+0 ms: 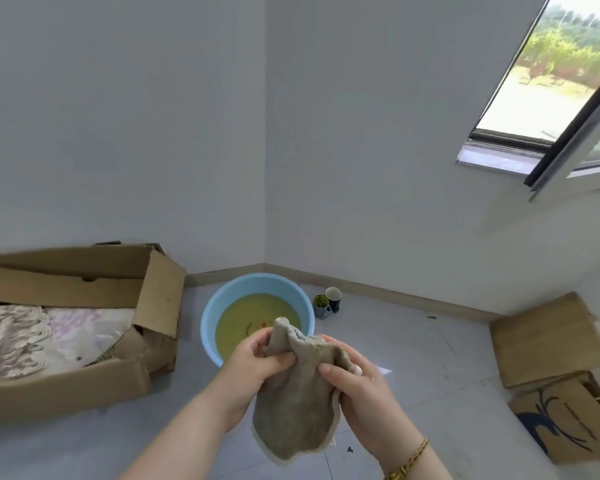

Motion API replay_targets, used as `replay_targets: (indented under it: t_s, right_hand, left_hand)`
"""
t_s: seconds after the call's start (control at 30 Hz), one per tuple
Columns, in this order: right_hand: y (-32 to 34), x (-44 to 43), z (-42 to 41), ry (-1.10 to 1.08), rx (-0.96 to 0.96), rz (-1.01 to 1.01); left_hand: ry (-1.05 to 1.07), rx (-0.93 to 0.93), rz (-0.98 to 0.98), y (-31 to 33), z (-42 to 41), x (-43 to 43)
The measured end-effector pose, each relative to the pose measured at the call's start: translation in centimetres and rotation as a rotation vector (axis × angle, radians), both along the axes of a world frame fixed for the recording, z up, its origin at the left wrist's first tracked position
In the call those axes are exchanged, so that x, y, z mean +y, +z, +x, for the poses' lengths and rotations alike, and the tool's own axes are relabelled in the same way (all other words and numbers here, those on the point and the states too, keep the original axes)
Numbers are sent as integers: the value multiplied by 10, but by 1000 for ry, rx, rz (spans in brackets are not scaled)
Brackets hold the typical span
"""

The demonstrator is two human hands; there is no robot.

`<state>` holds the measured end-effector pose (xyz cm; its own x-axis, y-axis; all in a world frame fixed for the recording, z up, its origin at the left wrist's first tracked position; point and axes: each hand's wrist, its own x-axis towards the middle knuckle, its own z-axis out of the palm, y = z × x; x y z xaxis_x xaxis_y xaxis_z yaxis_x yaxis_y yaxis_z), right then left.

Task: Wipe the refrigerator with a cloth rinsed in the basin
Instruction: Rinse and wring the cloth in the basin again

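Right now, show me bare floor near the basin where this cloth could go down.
Bare floor lies between the cups and the flat cartons, and on the near side of the open box. Crowded: the box nearly meets the basin; the cups sit close by its right rim.

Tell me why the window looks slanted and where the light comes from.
Head view: the wide-angle lens tilts and bows the window; daylight enters there, washed out outside; a bright glint lies on the floor beside the right hand; the cloth looks sharp.
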<state>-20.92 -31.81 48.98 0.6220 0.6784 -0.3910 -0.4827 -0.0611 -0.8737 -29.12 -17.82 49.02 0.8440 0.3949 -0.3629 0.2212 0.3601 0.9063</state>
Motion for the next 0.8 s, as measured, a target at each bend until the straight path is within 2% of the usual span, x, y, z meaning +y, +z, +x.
replay_targets:
  t_s: [0.2, 0.33, 0.47, 0.6, 0.7, 0.8]
  right_hand:
    - [-41, 58, 74, -88, 151, -9]
    - [-92, 104, 124, -57, 148, -82]
    - [-170, 154, 173, -31, 212, -110]
    - [-263, 195, 205, 117, 295, -134]
    - [-326, 222, 217, 46, 213, -214]
    - [-396, 255, 224, -12, -1, -356]
  left_hand:
    - [143, 137, -8, -48, 56, 71]
    - [206, 217, -32, -90, 92, 106]
    - [239, 228, -68, -155, 134, 141]
    - [233, 267, -51, -240, 166, 177]
    - [272, 305, 3, -300, 180, 201]
    - [337, 364, 111, -376, 193, 226]
